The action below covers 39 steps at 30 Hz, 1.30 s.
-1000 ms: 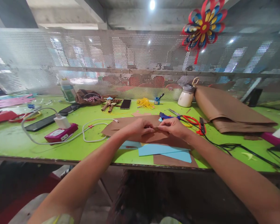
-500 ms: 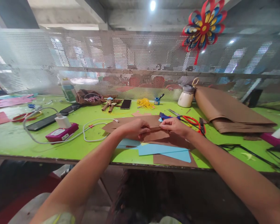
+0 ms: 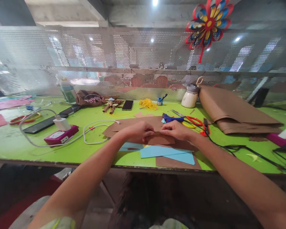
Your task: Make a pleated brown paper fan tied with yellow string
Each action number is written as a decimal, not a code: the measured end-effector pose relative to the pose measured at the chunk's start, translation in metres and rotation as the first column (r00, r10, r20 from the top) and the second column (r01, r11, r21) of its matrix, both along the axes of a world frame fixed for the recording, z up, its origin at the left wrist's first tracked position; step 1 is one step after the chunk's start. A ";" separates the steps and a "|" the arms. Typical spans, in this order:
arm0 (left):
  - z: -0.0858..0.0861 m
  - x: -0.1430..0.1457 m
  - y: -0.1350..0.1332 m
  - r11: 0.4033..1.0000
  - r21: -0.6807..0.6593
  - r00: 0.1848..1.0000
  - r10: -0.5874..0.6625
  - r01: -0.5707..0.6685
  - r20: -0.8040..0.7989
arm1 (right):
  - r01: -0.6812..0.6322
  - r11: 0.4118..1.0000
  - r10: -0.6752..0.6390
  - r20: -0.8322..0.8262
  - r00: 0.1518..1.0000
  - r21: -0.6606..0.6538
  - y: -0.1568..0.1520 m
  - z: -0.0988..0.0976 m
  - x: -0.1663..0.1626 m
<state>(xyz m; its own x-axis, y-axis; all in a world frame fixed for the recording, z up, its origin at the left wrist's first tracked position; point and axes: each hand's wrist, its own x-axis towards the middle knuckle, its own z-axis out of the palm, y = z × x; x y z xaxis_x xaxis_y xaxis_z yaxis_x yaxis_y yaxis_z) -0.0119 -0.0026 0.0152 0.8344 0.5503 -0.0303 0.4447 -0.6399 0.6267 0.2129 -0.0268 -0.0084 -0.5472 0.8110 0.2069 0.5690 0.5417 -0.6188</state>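
Note:
A small piece of brown paper is pinched along its upper edge by both hands. My left hand is closed on the left part of that edge, and my right hand grips it a little to the right. The edge between them looks narrowly folded or rolled. Beneath lies a larger brown sheet. Pale blue paper strips rest nearer the table's front edge. A blue glue gun lies just beyond my right hand, beside red-handled scissors.
A purple power block with a white cable sits left. At the back are a phone, yellow shreds, a blue jar and a white bottle. Folded brown paper and a black cord are right.
My right hand has shifted slightly left, closer to my left hand along the paper's edge. The brown piece has turned a little, and the view has moved slightly.

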 end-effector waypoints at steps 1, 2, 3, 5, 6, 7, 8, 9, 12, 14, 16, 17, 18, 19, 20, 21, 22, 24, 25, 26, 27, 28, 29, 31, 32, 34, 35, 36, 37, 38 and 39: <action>0.000 -0.001 0.000 1.000 -0.025 1.000 0.002 -0.002 -0.004 | -0.001 1.000 0.001 0.007 1.000 -0.001 0.000 0.000 0.000; 0.001 -0.001 -0.001 0.999 -0.049 1.000 0.007 -0.007 -0.001 | -0.002 1.000 0.002 0.008 1.000 -0.003 0.000 0.000 0.001; 0.001 -0.002 -0.001 0.998 -0.068 1.000 0.014 -0.014 0.005 | -0.002 1.000 0.002 0.004 1.000 -0.008 0.000 0.000 0.000; -0.001 -0.002 0.001 0.995 -0.102 1.000 0.022 -0.020 0.015 | 0.001 0.999 -0.001 -0.015 1.000 -0.034 -0.002 0.001 0.000; -0.001 -0.003 0.001 0.993 -0.115 1.000 0.020 -0.019 0.013 | 0.005 0.998 -0.006 -0.025 1.000 -0.055 -0.003 0.001 -0.001; -0.002 -0.003 0.002 0.992 -0.124 1.000 0.016 -0.014 0.009 | 0.010 0.997 -0.012 -0.035 0.999 -0.079 -0.004 0.002 -0.001; -0.003 -0.004 0.003 0.991 -0.130 1.000 0.008 -0.007 0.006 | 0.013 0.994 -0.018 -0.045 0.999 -0.109 -0.005 0.002 -0.001; -0.003 -0.005 0.004 0.991 -0.131 1.000 -0.002 0.003 0.004 | 0.012 0.990 -0.021 -0.056 0.998 -0.142 -0.005 0.002 -0.001; -0.003 -0.008 0.007 0.994 -0.102 1.000 -0.025 0.026 0.014 | 0.001 0.973 -0.021 -0.082 0.996 -0.231 -0.004 0.002 0.003; -0.003 -0.010 0.009 0.997 -0.071 0.999 -0.033 0.034 0.012 | -0.001 0.966 -0.021 -0.081 0.996 -0.258 -0.002 0.002 0.006; -0.004 -0.011 0.012 0.998 -0.048 0.999 -0.040 0.041 0.008 | 0.006 0.963 -0.029 -0.079 0.996 -0.269 -0.001 0.002 0.009; -0.005 -0.011 0.014 0.998 -0.039 0.999 -0.044 0.045 0.012 | 0.013 0.961 -0.038 -0.085 0.996 -0.275 0.000 0.002 0.010; -0.006 -0.011 0.015 0.998 -0.031 0.999 -0.046 0.046 0.019 | 0.020 0.959 -0.049 -0.098 0.994 -0.282 0.000 0.002 0.010; -0.007 -0.010 0.017 0.999 -0.019 0.999 -0.034 0.034 0.033 | 0.024 0.957 -0.059 -0.115 0.992 -0.289 -0.001 0.002 0.010; -0.008 -0.010 0.018 1.000 -0.004 0.999 -0.017 0.017 0.049 | 0.025 0.955 -0.069 -0.139 0.988 -0.295 -0.001 0.002 0.010; -0.009 -0.010 0.020 1.000 0.017 0.998 -0.002 0.001 0.066 | 0.024 0.953 -0.078 -0.169 0.983 -0.301 -0.001 0.002 0.009; -0.008 -0.011 0.020 0.999 0.038 0.996 0.010 -0.013 0.084 | 0.020 0.951 -0.087 -0.206 0.975 -0.309 -0.001 0.002 0.009; -0.005 -0.012 0.020 0.997 0.064 0.992 0.022 -0.030 0.124 | 0.007 0.940 -0.116 -0.303 0.946 -0.340 0.000 0.001 0.010; -0.002 -0.012 0.019 0.997 0.064 0.988 0.021 -0.031 0.150 | -0.004 0.932 -0.137 -0.362 0.922 -0.363 0.001 0.001 0.010; 0.001 -0.013 0.018 0.999 0.045 0.984 0.018 -0.026 0.175 | -0.021 0.922 -0.157 -0.424 0.892 -0.386 0.002 0.001 0.012; 0.003 -0.014 0.017 1.000 0.008 0.978 0.022 -0.025 0.207 | -0.041 0.916 -0.174 -0.486 0.856 -0.399 0.003 0.001 0.013; 0.006 -0.015 0.015 0.999 -0.044 0.970 0.027 -0.017 0.241 | -0.059 0.916 -0.184 -0.545 0.818 -0.397 0.004 0.002 0.014; 0.008 -0.015 0.013 0.995 -0.102 0.962 0.029 -0.001 0.272 | -0.071 0.923 -0.184 -0.592 0.785 -0.379 0.004 0.004 0.016; 0.009 -0.015 0.009 0.974 -0.223 0.948 0.033 0.040 0.317 | -0.084 0.944 -0.145 -0.626 0.766 -0.320 0.001 0.007 0.017; 0.009 -0.014 0.006 0.956 -0.285 0.944 0.036 0.063 0.329 | -0.089 0.951 -0.116 -0.611 0.783 -0.295 -0.002 0.010 0.016; 0.004 -0.011 0.002 0.899 -0.424 0.942 0.043 0.108 0.332 | -0.121 0.952 -0.052 -0.536 0.843 -0.282 -0.011 0.014 0.012; 0.000 -0.009 0.001 0.855 -0.504 0.942 0.056 0.125 0.330 | -0.142 0.946 -0.023 -0.499 0.867 -0.290 -0.015 0.016 0.009; -0.003 -0.008 0.000 0.804 -0.578 0.942 0.077 0.136 0.328 | -0.163 0.940 0.002 -0.471 0.882 -0.301 -0.019 0.018 0.006; -0.007 -0.006 0.000 0.754 -0.641 0.939 0.101 0.143 0.328 | -0.179 0.934 0.019 -0.457 0.889 -0.308 -0.023 0.019 0.003; -0.011 -0.004 0.000 0.711 -0.687 0.937 0.117 0.152 0.329 | -0.196 0.929 0.033 -0.457 0.889 -0.313 -0.026 0.020 0.000; -0.014 -0.002 0.000 0.675 -0.719 0.934 0.127 0.166 0.335 | -0.215 0.925 0.046 -0.472 0.880 -0.312 -0.028 0.021 -0.002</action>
<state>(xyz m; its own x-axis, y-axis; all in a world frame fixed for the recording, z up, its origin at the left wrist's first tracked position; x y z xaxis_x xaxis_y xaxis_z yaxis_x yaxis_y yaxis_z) -0.0139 -0.0027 0.0008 0.8802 0.4551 -0.1348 0.1101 0.0803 0.9907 0.2108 -0.0551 0.0127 -0.5689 0.8034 0.1759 0.1226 0.2943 -0.9478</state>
